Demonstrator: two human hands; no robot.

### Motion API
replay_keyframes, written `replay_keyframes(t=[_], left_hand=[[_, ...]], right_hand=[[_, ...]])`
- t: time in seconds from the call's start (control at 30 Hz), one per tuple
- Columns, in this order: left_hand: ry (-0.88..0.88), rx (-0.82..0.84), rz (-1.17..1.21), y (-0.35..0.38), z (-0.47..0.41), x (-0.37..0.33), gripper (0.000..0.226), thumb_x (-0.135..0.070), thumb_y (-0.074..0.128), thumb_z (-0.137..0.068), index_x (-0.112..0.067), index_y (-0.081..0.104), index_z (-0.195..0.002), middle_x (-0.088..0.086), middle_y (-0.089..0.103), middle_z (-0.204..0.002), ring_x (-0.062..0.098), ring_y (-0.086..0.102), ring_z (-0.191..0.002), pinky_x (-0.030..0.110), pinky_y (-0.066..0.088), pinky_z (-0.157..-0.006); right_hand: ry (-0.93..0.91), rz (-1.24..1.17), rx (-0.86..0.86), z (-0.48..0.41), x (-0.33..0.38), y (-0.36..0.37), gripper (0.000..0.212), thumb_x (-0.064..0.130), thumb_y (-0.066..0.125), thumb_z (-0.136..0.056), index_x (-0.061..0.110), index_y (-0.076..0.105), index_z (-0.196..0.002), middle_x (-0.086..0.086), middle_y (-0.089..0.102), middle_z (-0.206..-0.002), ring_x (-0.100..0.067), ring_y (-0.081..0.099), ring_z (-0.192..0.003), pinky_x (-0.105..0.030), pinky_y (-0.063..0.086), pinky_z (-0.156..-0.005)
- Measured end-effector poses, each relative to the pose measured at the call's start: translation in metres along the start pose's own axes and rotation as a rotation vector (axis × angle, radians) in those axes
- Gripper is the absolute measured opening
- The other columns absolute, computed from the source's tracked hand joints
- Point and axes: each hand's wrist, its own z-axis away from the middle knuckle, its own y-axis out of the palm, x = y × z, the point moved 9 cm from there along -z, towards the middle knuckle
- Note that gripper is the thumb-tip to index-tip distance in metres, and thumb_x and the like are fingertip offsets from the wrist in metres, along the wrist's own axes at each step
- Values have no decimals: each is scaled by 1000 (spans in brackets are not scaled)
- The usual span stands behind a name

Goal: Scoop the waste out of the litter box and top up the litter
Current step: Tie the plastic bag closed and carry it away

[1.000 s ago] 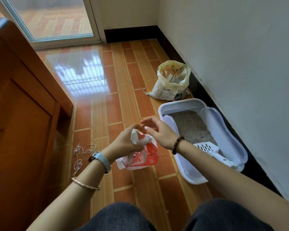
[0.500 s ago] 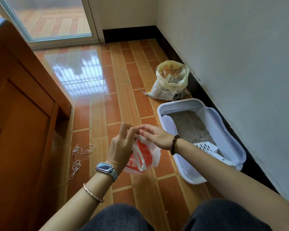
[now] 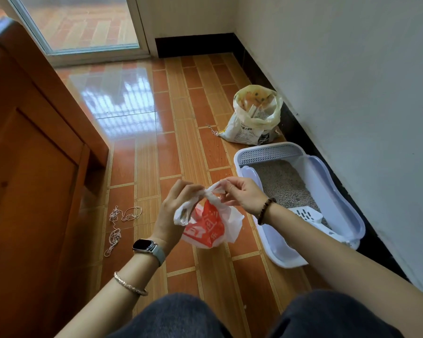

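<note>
Standing along the wall on the tiled floor (image 3: 142, 132): litter box (image 3: 327, 178), white plastic, long, with a perforated grille at its far end and pale grey litter (image 3: 281, 184) inside. Just beyond it: litter sack (image 3: 250, 134), white with print, its yellowish top open. Plastic bag (image 3: 205, 231), red and white, crumpled, held in the air just left of the box. Left hand (image 3: 174, 211) curled round one twisted white handle; right hand (image 3: 242, 193) pinching the other. Scoop (image 3: 305, 214), white, slotted, lying on the litter at the box's near end. String (image 3: 122, 220), pale, tangled on the floor.
</note>
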Motion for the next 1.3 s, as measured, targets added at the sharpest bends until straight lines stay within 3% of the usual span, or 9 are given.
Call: replay_keyframes(t=[0.17,0.27,0.33,0.43,0.57,0.7,0.83,1.17,1.3], left_hand=[[-54,7,-126,5,11,16,38,-31,52,-88,-6,64,-113,5,60,-100,19,58,-89,30,53,-74],[-47,23,-310,7,17,25,31,-10,63,-85,-5,63,-116,6,62,-100,21,57,-90,35,54,-73],[-163,12,-271,6,21,34,35,-11,60,-88,-2,60,-121,11,62,-105,24,58,-94,38,55,-72],[-399,-31,-108,4,30,52,47,-34,37,-98,-4,56,-130,12,62,-116,25,56,-106,40,52,-82],[-497,-55,-127,1,42,68,35,-19,40,-101,-4,57,-128,13,63,-121,28,54,-113,30,42,-88],[-603,-63,-186,-1,58,85,34,-13,34,-102,-5,67,-102,14,66,-94,30,58,-92,25,38,-69],[-768,-71,-174,-6,79,104,37,-8,32,-99,-14,50,-68,3,53,-65,22,46,-59,24,28,-49],[-900,-69,-132,-2,95,132,43,-23,30,-102,-6,60,-76,7,62,-70,26,60,-63,38,48,-57],[-876,-67,-94,-2,93,130,46,-35,30,-103,-13,62,-78,7,61,-65,20,53,-53,28,38,-48]], right_hand=[[82,-141,-98,0,-12,-10,29,30,44,-98,9,61,-91,-4,67,-85,-11,69,-73,-21,55,-61],[161,-276,-140,1,-26,-13,32,32,45,-98,11,57,-78,-6,66,-85,-15,67,-80,-29,55,-70],[207,-338,-167,3,-32,-14,33,31,44,-98,10,54,-75,-8,66,-87,-17,65,-81,-32,52,-76],[302,-492,-235,6,-43,-21,36,26,42,-101,10,50,-70,-9,64,-82,-22,65,-80,-33,50,-76],[395,-627,-330,10,-60,-33,43,25,42,-101,12,44,-61,-10,59,-76,-26,63,-80,-40,48,-86],[484,-708,-416,13,-77,-42,43,26,46,-99,14,42,-59,-4,49,-65,-24,59,-72,-38,51,-77],[534,-720,-476,19,-91,-55,44,25,49,-98,13,43,-56,0,48,-52,-20,55,-64,-39,52,-80],[507,-689,-546,21,-95,-67,40,22,50,-98,14,42,-60,1,41,-48,-16,49,-57,-35,52,-69],[436,-675,-522,19,-87,-68,37,21,52,-97,13,42,-62,-2,40,-57,-17,49,-58,-35,52,-71]])
